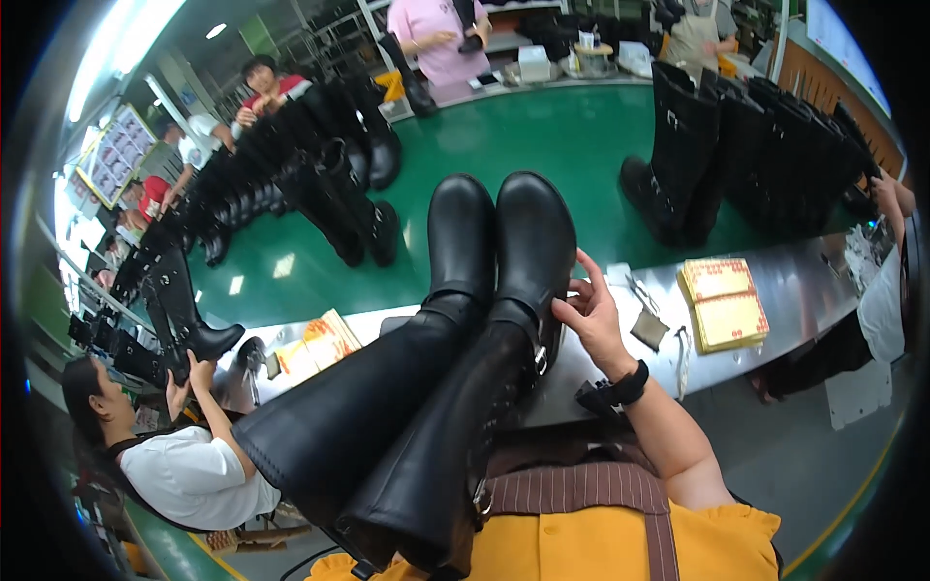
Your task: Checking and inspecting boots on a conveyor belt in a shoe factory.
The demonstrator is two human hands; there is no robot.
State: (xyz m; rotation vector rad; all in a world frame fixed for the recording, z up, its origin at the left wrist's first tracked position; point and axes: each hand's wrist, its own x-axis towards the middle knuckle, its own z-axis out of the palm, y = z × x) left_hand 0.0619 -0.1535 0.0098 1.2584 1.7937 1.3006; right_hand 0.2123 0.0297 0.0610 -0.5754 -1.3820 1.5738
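Observation:
A pair of tall black leather boots lies tilted in front of me, the left boot (460,237) and the right boot (535,237) side by side. Their rounded toes point away, and the wide shafts come toward my lap. A strap crosses each ankle; a silver buckle (541,360) shows on the right boot. Beside that boot's outer edge is my right hand (596,320), fingers apart, thumb and fingertips at or against the leather. It wears a black wristband (620,389). My left hand does not show; the boot shafts cover that side.
Yellow printed papers (725,305), a small brown pad (649,329) and metal tools lie on the steel edge (794,300). Black boots (683,155) stand on the green table (494,131) at right; more boots (344,198) stand left. A co-worker (184,465) at left handles a boot.

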